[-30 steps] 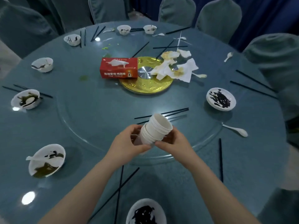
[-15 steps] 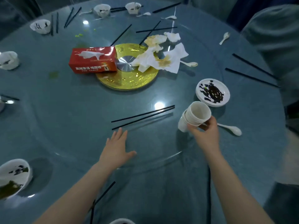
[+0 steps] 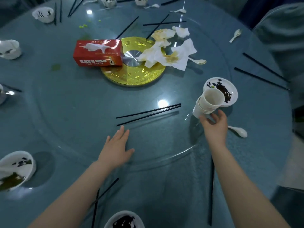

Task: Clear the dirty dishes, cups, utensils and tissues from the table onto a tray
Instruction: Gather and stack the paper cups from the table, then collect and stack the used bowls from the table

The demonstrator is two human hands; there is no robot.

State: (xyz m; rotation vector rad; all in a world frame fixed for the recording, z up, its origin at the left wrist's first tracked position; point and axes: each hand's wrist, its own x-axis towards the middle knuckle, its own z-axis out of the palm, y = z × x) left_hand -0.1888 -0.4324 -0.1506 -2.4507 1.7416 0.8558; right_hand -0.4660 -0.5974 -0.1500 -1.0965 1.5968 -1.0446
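Right grip (image 3: 213, 124) is clamped low on the tilted cup stack (image 3: 208, 103) beside the sauce plate (image 3: 230, 89), left hand (image 3: 116, 148) spread flat near the chopsticks (image 3: 148, 114) on the worktop (image 3: 65, 104); cup-gathering looks done, and with no tray visible, next comes carrying the stack off.

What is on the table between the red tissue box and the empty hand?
In the head view, a pair of black chopsticks lies on bare glass between the red tissue box and the open left hand.

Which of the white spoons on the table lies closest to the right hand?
The white spoon just right of the right hand, beside the wrist. The others lie farther off, by the tissues and at the far edge.
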